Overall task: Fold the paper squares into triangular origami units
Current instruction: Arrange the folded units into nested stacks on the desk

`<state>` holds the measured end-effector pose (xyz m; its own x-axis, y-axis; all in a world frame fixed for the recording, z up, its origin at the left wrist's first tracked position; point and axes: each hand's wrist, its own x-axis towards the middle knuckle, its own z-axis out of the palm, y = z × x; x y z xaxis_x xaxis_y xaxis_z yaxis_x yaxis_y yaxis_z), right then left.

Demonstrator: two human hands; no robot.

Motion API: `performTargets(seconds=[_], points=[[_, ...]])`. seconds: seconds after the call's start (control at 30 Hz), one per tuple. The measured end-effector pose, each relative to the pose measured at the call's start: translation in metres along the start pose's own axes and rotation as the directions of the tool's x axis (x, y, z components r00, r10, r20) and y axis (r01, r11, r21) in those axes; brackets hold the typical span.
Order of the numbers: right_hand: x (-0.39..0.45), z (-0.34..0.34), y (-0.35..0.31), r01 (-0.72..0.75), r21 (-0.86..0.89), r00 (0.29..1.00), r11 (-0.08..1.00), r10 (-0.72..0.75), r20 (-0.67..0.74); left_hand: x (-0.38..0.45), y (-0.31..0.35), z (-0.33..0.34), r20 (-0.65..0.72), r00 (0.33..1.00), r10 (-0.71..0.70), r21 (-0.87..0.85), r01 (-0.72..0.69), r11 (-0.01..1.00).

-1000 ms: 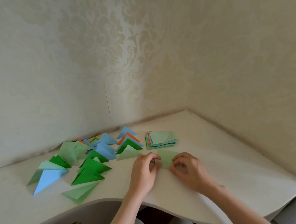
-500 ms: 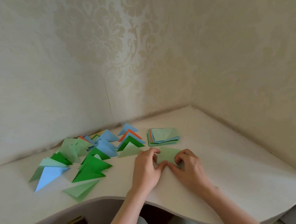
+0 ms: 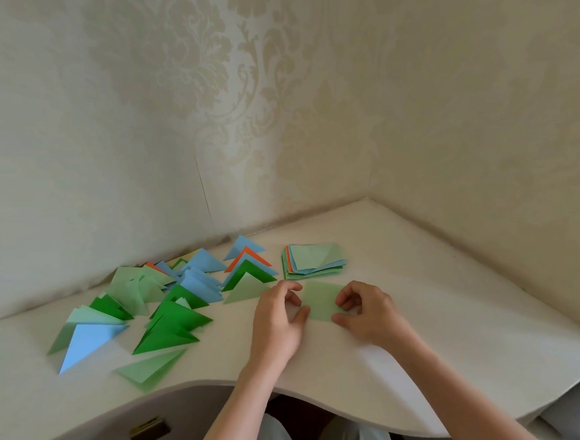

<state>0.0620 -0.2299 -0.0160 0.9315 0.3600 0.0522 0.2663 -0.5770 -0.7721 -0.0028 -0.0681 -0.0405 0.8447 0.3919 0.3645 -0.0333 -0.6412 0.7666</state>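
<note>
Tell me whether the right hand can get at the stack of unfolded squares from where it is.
Probably yes. The stack of unfolded squares lies just beyond the right hand with bare table between, though its fingers now pinch the light green sheet.

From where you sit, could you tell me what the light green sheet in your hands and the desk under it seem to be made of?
The light green sheet looks like thin matte paper: it lies flat with crisp edges, like the creased folded triangles beside it. The desk looks like a smooth off-white laminate or painted board with a soft sheen and a rounded front edge; which one I cannot tell.
</note>
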Motion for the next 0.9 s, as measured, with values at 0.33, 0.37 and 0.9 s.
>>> performTargets(seconds=[0.33,0.37,0.9], points=[[-0.006,-0.001,-0.004,0.016,0.032,1.0,0.999,-0.016,0.014,-0.005,0.017,0.0,-0.013,0.998,0.068,0.111,-0.066,0.992],[-0.006,-0.001,-0.004,0.016,0.03,1.0,0.999,-0.016,0.011,-0.008,0.023,0.002,-0.027,0.992,0.119,0.146,-0.114,0.983],[-0.023,-0.017,0.002,0.211,-0.032,0.977,0.977,-0.212,-0.004,-0.03,0.03,-0.002,0.157,0.979,0.127,0.223,-0.161,0.962]])
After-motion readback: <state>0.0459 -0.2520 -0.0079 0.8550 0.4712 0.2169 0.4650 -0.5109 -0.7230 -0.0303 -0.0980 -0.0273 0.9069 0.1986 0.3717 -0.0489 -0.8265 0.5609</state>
